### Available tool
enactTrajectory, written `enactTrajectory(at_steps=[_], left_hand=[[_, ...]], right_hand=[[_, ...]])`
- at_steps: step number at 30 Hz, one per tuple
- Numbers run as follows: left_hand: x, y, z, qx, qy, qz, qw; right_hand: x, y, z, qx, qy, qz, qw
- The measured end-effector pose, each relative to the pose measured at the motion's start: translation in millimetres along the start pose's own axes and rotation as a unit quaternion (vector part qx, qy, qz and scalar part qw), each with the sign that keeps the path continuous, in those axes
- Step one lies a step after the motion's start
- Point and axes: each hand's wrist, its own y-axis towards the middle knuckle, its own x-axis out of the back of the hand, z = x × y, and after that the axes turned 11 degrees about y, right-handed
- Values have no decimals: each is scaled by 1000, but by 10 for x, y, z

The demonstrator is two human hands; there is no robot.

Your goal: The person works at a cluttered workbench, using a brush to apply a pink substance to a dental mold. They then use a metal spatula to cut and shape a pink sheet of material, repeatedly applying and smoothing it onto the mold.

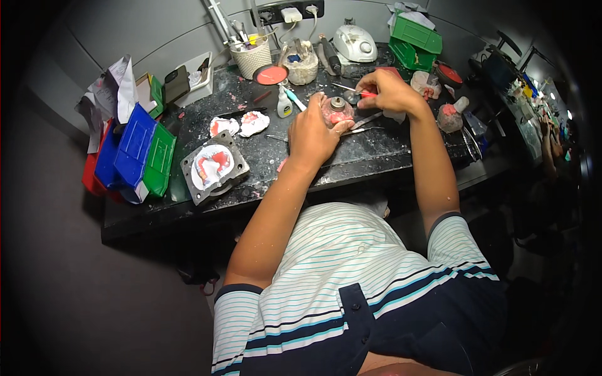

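My left hand (313,135) is wrapped round a small glass spirit lamp (339,116) with a metal collar on top and pink stuff showing through the glass. Just to its right, my right hand (390,94) pinches a small red object (367,94), perhaps a lighter; most of it is hidden by the fingers. I cannot make out a flame. Thin metal hand tools (365,129) lie on the bench by the lamp. Left of my left hand stand a small white bottle (285,105) and a turquoise-handled brush or tool (295,99).
A metal flask half (215,168) holding a white and red dental mould sits front left, with white plaster pieces (253,123) behind it. Blue and green bins (135,147) stand left. At the back are a woven cup (251,61), a white device (355,44) and green bins (417,37).
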Motion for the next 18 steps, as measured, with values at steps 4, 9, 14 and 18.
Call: enactTrajectory(at_steps=[4,9,14,18], left_hand=[[2,-41,-6,-2,30,-47,998],[-20,-51,-5,-23,45,-73,996],[-39,-50,-20,-17,53,-61,997],[-57,-65,32,-23,69,-71,995]], right_hand=[[46,-21,87,0,179,22,984],[-44,-44,201,53,149,-57,986],[-293,132,-131,55,216,-77,972],[-275,78,-23,27,142,0,990]])
